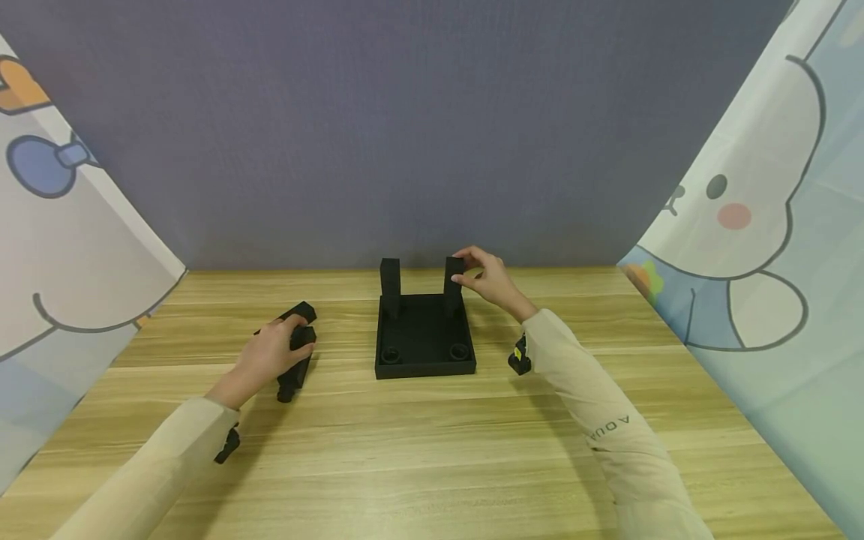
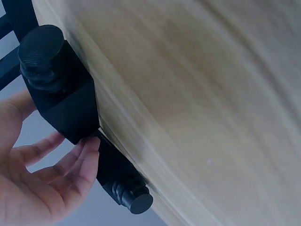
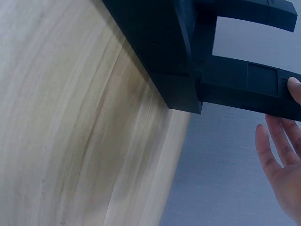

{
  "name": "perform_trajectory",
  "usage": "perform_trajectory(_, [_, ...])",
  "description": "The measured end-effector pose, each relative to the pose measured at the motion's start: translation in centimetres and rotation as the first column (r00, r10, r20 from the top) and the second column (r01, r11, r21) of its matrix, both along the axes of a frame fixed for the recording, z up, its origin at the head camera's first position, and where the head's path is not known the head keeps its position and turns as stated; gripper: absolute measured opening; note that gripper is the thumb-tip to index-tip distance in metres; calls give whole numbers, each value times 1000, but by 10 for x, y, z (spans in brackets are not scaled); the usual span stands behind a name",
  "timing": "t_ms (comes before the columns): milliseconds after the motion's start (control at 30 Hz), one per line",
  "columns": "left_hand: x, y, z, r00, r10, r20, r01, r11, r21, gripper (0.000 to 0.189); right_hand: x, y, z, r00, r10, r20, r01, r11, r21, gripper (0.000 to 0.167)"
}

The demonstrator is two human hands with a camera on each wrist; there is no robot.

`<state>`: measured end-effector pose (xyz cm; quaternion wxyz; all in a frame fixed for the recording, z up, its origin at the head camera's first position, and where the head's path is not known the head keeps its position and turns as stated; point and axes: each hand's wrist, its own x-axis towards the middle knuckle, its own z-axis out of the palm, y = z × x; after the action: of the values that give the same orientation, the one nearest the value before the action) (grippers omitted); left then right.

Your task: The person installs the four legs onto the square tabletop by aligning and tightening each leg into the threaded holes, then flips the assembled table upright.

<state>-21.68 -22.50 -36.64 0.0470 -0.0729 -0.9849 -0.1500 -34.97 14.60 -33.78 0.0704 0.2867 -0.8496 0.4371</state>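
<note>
A shallow black square tray [image 1: 425,370] lies on the wooden table, with two black rectangular posts standing at its back corners. My right hand [image 1: 496,281] pinches the upper end of the right post [image 1: 451,296] between thumb and fingers. The left post [image 1: 391,281] stands untouched. Off to the left, two loose black posts lie side by side on the table. Fingers of my left hand [image 1: 266,351] curl round the nearer post [image 1: 297,369], which has a round ridged peg [image 2: 42,52] at one end. Fingertips reach in beside the farther post [image 1: 305,310], whose peg [image 2: 141,202] also shows.
Two round sockets [image 1: 391,355] sit in the tray's front corners. A grey-blue panel [image 1: 418,135] rises behind the table [image 1: 405,465]. Cartoon-printed sheets [image 1: 749,225] flank both sides. Dark wrist devices [image 1: 520,356] show beside the sleeves.
</note>
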Motion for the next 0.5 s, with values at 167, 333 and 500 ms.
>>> perform_trajectory(167, [-2, 1, -1, 1000, -2, 6, 2, 1000, 7, 49, 1, 0, 0, 1000, -7, -11, 7, 1000, 11, 37])
perform_trajectory(333, [-3, 4, 0, 1000, 7, 10, -7, 1000, 21, 48, 1, 0, 1, 1000, -12, -15, 12, 1000, 14, 36])
perform_trajectory(500, [-4, 8, 0, 1000, 23, 16, -23, 999, 41, 46, 2, -1, 1, 1000, -13, -8, 13, 1000, 14, 36])
